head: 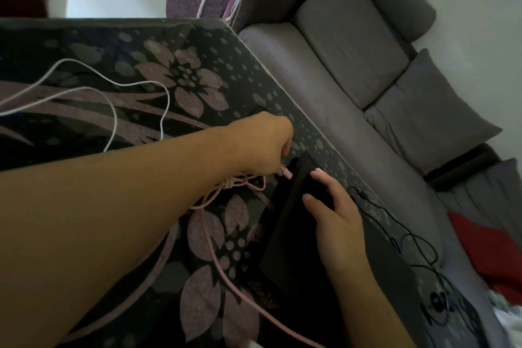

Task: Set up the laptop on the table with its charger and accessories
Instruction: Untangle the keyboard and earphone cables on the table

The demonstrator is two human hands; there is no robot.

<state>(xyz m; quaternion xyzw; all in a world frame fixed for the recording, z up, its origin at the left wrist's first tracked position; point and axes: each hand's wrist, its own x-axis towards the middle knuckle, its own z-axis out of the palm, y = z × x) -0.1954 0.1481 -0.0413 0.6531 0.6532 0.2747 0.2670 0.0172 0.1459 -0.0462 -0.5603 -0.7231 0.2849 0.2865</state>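
**Plug at the laptop's edge**

Your left hand (262, 147) pinches the pink cable (223, 271) just behind its plug (287, 173), fingers curled down around it so the tip points at the near side edge of the closed black laptop (293, 234). The plug sits just beside that edge; whether it has entered a port you cannot tell, since the edge is dark and partly hidden by your hand. Your right hand (336, 223) lies flat on the lid, fingers spread and relaxed, most likely to keep the laptop from sliding away as you push the plug in.

The laptop rests near the right edge of the flower-patterned counter (158, 45), next to the grey sofa (353, 65). Slack in the pink cable bunches in a loose tangle under your left wrist, then runs toward you across the counter. A white cable (135, 85) loops separately farther left, well apart from the laptop. A thin black wire (395, 223) trails along the counter edge behind your right hand, probably one of the accessories.
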